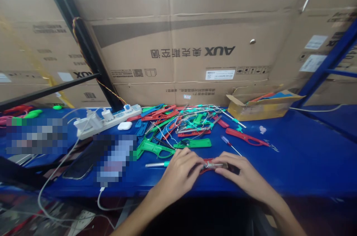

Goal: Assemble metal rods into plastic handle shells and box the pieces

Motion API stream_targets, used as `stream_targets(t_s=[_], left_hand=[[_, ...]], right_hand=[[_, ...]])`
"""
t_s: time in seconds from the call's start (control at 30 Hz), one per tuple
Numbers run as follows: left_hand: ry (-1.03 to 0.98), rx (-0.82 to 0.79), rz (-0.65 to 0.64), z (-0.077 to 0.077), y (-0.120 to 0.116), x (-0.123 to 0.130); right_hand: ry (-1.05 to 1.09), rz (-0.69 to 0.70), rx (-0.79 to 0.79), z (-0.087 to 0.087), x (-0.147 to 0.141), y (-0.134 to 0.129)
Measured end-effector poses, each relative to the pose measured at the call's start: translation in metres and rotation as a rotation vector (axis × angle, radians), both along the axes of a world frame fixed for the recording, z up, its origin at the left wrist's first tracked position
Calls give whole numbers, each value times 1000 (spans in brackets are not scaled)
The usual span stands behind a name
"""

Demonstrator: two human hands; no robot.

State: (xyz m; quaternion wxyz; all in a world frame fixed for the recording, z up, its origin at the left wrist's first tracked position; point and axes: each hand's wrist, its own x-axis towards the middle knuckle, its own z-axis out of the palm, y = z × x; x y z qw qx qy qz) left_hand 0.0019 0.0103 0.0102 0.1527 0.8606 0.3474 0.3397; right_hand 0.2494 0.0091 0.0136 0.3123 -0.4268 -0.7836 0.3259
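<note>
My left hand (184, 169) and my right hand (237, 171) meet near the table's front edge, fingers closed on a red lighter casing (208, 165) with small metal and clear parts inside. A metal tube with a teal collar (156, 165) sticks out to the left from under my left hand. Just beyond my hands lie a green casing half (196, 143) and a small screwdriver (230, 144). Further right rests a red casing half (247, 137). The fingertips partly hide the details of the held piece.
Behind my hands spreads a pile of red, green and blue casings with tubes and wires (192, 120). An open cardboard box (259, 111) stands at the back right. At left are a power strip (114, 118), white earbud case (124, 126), cables and a dark phone (83, 159).
</note>
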Motion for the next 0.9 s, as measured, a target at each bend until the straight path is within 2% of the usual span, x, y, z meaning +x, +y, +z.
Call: stream_targets(t_s=[0.5, 0.9], left_hand=[[5, 8, 16, 0, 0, 2], [-4, 67, -15, -2, 4, 2]], right_hand=[[-60, -19, 24, -2, 0, -1], [-101, 16, 175, -7, 3, -1]])
